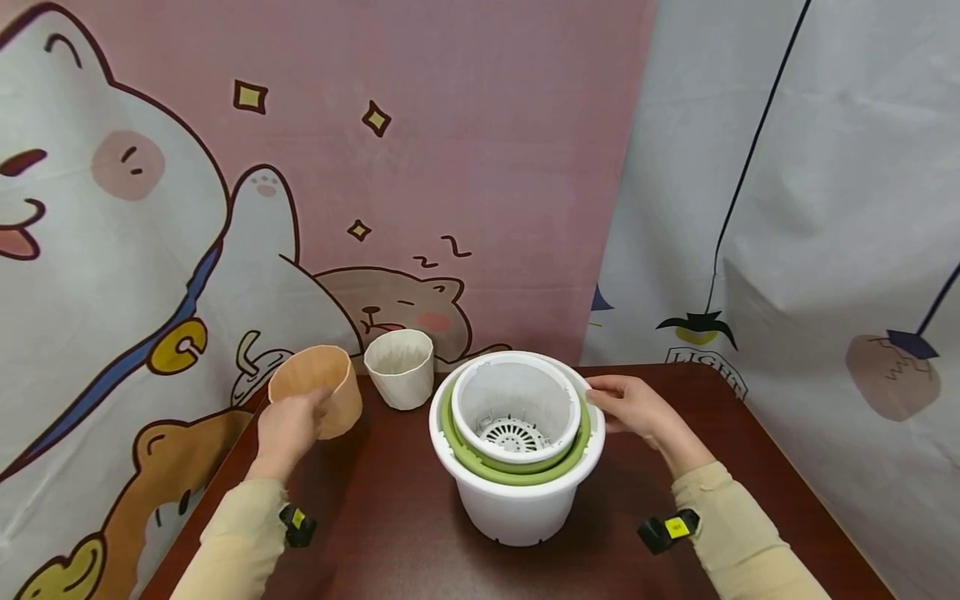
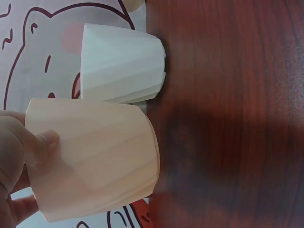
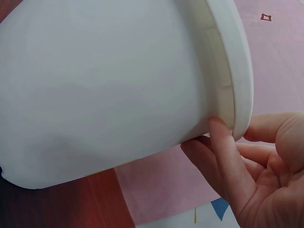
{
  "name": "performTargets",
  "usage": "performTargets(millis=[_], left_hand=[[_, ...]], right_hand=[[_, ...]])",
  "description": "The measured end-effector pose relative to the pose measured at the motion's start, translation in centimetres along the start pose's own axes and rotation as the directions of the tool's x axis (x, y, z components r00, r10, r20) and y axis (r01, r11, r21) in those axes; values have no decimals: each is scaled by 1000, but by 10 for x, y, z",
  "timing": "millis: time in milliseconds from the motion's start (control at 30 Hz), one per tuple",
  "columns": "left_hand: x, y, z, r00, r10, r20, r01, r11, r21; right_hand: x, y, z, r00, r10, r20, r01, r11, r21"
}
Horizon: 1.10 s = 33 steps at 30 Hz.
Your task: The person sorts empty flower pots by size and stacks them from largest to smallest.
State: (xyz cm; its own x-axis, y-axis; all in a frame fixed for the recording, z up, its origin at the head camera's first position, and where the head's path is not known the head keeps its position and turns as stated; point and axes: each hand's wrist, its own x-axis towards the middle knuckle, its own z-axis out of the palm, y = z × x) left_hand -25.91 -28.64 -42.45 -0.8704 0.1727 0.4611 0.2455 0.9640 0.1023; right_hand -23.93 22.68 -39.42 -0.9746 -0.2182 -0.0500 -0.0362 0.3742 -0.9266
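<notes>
My left hand (image 1: 288,429) grips a peach-coloured, ridged flower pot (image 1: 347,400) by its rim. In the left wrist view the thumb presses on its outer wall, and the pot's base is close over the table. A smaller off-white ridged pot (image 1: 405,379) stands beside it. My right hand (image 1: 633,408) pinches the rim of a large white flower pot (image 1: 517,508). Seen from the right wrist, fingertips (image 3: 218,124) lie under the lip and at its edge. Nested inside are a green pot (image 1: 513,477) and a white pot (image 1: 468,387) with a slotted bottom.
Everything stands on a dark red-brown wooden table (image 1: 390,517). Behind it hangs a pink cloth (image 1: 480,150) printed with cartoon animals, with a pale printed cloth (image 1: 825,167) on the right. A dark wrist device (image 1: 667,531) sits at each cuff.
</notes>
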Motion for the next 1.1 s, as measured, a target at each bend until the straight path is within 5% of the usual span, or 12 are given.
performTargets(millis=[733,1100], left_hand=[[6,14,-28,989,65,-136,-69,997,-22],[13,29,-35,957,173,-233,-180,984,-10]], right_hand=[[-1,-1,-1,1000,-12,4,12,1000,-15],[-2,-4,0,1000,-12,9,12,1000,-12]])
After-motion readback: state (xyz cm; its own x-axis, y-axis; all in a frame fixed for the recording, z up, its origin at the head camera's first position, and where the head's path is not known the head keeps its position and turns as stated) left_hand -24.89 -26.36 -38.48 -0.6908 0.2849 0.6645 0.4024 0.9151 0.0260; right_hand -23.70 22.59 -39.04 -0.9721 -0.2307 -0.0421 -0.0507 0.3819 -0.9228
